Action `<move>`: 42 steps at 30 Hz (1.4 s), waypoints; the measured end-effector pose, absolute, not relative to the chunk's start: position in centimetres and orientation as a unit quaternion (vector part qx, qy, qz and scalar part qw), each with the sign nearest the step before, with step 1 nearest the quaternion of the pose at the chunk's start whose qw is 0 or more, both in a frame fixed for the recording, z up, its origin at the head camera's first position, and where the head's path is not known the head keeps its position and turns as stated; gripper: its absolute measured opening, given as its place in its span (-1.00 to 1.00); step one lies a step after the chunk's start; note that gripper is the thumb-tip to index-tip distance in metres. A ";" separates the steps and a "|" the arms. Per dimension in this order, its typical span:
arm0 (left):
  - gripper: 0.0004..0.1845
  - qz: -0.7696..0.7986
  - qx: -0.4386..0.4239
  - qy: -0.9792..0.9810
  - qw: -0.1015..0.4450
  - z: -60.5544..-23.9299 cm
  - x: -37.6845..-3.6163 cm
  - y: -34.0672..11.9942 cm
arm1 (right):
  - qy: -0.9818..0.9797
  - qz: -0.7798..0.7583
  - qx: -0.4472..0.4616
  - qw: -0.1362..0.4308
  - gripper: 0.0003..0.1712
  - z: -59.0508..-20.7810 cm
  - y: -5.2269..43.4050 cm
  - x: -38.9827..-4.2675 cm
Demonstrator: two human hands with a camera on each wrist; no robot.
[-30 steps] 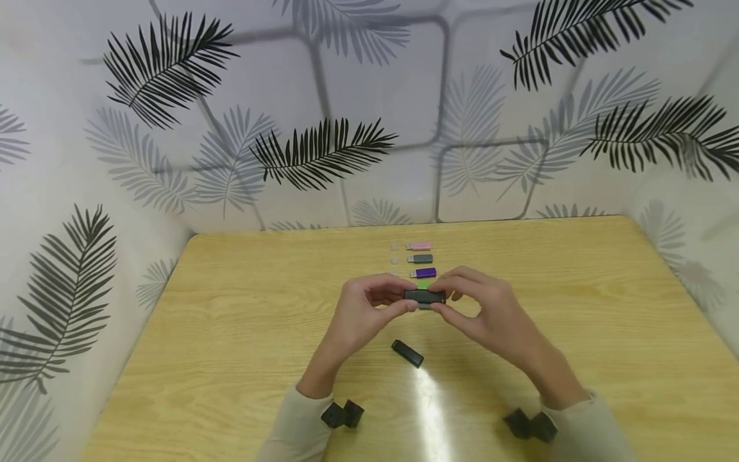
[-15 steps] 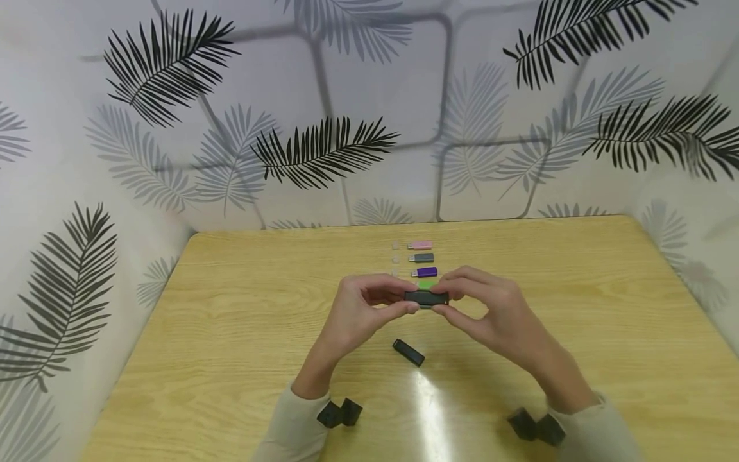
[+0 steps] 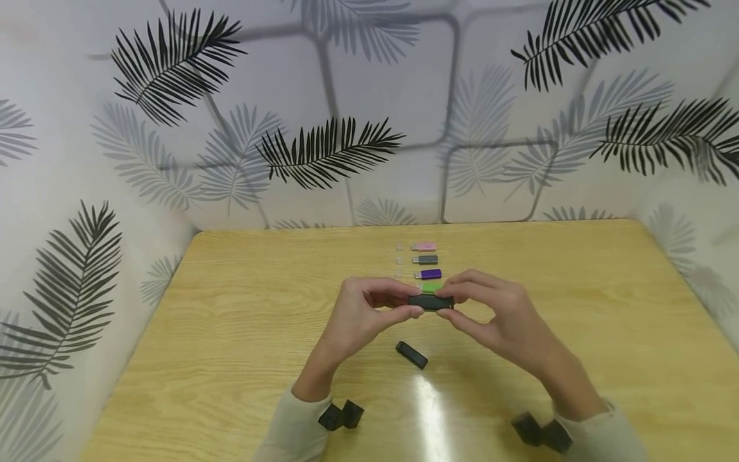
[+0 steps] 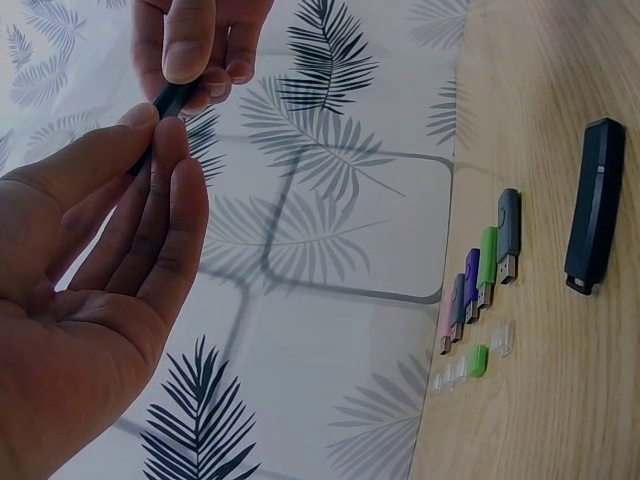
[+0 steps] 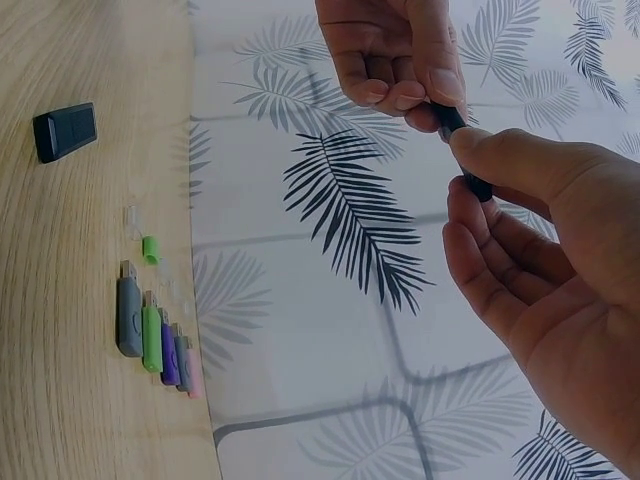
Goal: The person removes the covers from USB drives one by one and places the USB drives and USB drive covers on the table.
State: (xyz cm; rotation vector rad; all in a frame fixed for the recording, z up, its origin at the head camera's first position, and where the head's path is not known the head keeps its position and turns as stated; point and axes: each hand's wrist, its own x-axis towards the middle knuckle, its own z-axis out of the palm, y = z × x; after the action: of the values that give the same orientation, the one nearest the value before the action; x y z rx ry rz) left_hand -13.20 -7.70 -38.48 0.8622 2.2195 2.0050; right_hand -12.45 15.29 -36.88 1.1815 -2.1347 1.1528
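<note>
A black USB stick (image 3: 430,302) is held level between both hands above the table. My left hand (image 3: 360,317) pinches its left end between thumb and fingers. Thumb and fingers of my right hand (image 3: 499,314) pinch the right end. In the right wrist view, a small light patch shows on the held USB stick (image 5: 482,190) between the two grips; whether it is bare metal I cannot tell. A second black stick (image 3: 412,355) lies slantwise on the table, nearer the body than the hands.
Beyond the hands lie pink (image 3: 424,246), grey (image 3: 425,260), purple (image 3: 429,274) and green (image 3: 430,288) USB sticks in a row. A larger grey stick (image 4: 509,230) continues it. Clear caps (image 3: 399,261) and a green cap (image 4: 478,360) lie alongside. A patterned wall (image 3: 369,115) borders the table.
The head view has shifted slightly. Both hands keep their pinch on the black USB stick, and the right hand has moved a little to the right relative to the left.
</note>
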 end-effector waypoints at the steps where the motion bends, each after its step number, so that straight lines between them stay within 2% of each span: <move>1: -0.81 0.644 0.280 0.711 0.013 -38.5 -13.2 -7.7 | -0.770 0.418 0.428 0.221 -0.60 -36.8 15.3 -12.4; 11: -0.79 0.638 0.276 0.718 0.005 -38.4 -13.4 -8.3 | -0.779 0.403 0.425 0.223 -0.60 -36.9 15.8 -12.6; 19: -0.75 0.678 0.220 0.698 -0.070 -37.6 -14.2 -13.9 | -0.780 0.403 0.376 0.295 -0.64 -35.4 20.0 -12.8; 30: -0.77 0.648 0.220 0.727 -0.056 -38.7 -15.2 -13.1 | -0.801 0.399 0.352 0.275 -0.59 -34.6 18.7 -12.6; 38: -0.75 0.638 0.204 0.741 -0.029 -38.7 -15.1 -12.5 | -0.825 0.383 0.329 0.255 -0.58 -38.5 20.0 -14.6; 42: -0.75 0.627 0.191 0.755 -0.016 -38.0 -14.6 -12.1 | -0.828 0.384 0.326 0.245 -0.59 -39.1 20.0 -14.8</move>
State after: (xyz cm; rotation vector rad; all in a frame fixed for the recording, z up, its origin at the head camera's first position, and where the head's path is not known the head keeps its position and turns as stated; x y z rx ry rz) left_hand -14.61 -12.12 -38.00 0.6076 2.3974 1.9885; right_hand -14.76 20.01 -39.14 0.8904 -2.2616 1.0486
